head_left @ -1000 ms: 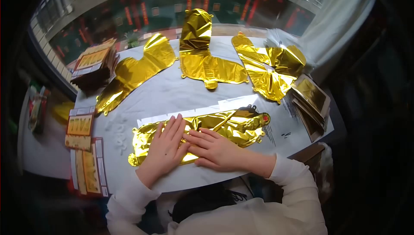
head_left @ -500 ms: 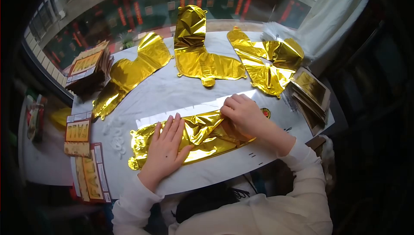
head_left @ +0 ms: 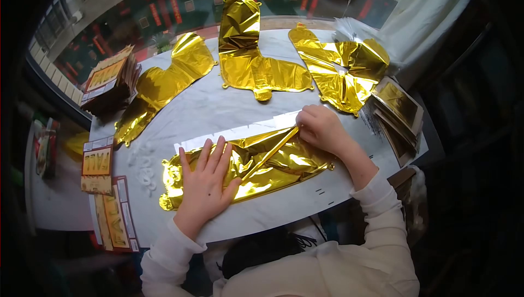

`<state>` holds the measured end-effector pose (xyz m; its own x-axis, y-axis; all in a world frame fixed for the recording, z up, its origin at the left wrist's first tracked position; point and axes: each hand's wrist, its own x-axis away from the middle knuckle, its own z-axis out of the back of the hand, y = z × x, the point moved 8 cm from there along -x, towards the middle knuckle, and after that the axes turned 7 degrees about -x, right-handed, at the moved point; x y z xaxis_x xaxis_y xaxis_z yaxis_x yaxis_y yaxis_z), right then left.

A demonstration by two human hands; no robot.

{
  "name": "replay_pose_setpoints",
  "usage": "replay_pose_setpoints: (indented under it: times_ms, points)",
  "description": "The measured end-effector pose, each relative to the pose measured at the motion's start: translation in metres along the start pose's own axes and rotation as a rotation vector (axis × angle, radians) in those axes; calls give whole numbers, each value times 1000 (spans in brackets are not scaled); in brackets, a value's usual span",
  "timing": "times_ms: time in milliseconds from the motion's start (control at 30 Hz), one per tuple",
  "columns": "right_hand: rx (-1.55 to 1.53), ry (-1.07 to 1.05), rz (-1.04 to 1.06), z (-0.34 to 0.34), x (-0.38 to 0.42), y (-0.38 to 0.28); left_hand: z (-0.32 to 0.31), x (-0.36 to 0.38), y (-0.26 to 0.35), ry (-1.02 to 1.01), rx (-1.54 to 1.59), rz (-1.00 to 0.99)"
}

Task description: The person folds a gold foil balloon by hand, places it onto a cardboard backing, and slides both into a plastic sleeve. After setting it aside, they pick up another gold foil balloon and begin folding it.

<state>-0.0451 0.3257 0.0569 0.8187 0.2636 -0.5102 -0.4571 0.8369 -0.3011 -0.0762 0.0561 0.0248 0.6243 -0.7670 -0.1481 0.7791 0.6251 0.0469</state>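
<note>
A long gold foil balloon (head_left: 262,182) lies flat and creased in front of me on the marble-patterned table (head_left: 273,220), over a white sheet (head_left: 202,141). My left hand (head_left: 210,182) rests on its left part with the fingers spread. Near its upper right edge, my right hand (head_left: 319,128) is closed, pinching the foil; a narrow raised fold runs from these fingers down towards my left thumb. The right fingertips are partly hidden.
Three more gold foil balloons lie farther back: one left (head_left: 164,87), an L-shaped one (head_left: 256,70) in the middle, one right (head_left: 349,73). Stacked packets (head_left: 112,81) and loose packets (head_left: 98,166) are at the left. More packets (head_left: 401,111) stand at the right.
My right hand has moved slightly right and up, pulling a narrow fold in the foil. The round red-marked end beyond my right wrist no longer shows. My left hand stays spread on the foil.
</note>
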Motion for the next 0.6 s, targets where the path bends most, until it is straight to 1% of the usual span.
replay_pose_setpoints:
  times_ms: [67,133,200,300,367,400,500,533,600]
  points:
    - [32,-47,-30,-1,1,4,1,0,-1,3,-14,14]
    - [67,-27,-5,1,0,3,2,1,-1,25,18,24]
    - [102,-8,18,3,1,4,3,1,0,16,-14,33]
    - [92,-15,-28,5,5,18,4,1,1,0,-44,41]
    - [102,-16,-110,9,8,30,2,1,0,-4,-44,41]
    - [54,-20,-187,12,11,37,0,1,-1,-3,-41,40]
    - [17,25,-210,22,10,36,0,1,-2,-6,-28,40]
    - [16,25,-207,21,7,32,0,1,-3,-12,-14,39]
    - [-63,43,-12,20,-2,4,-2,2,-3,-11,-17,39]
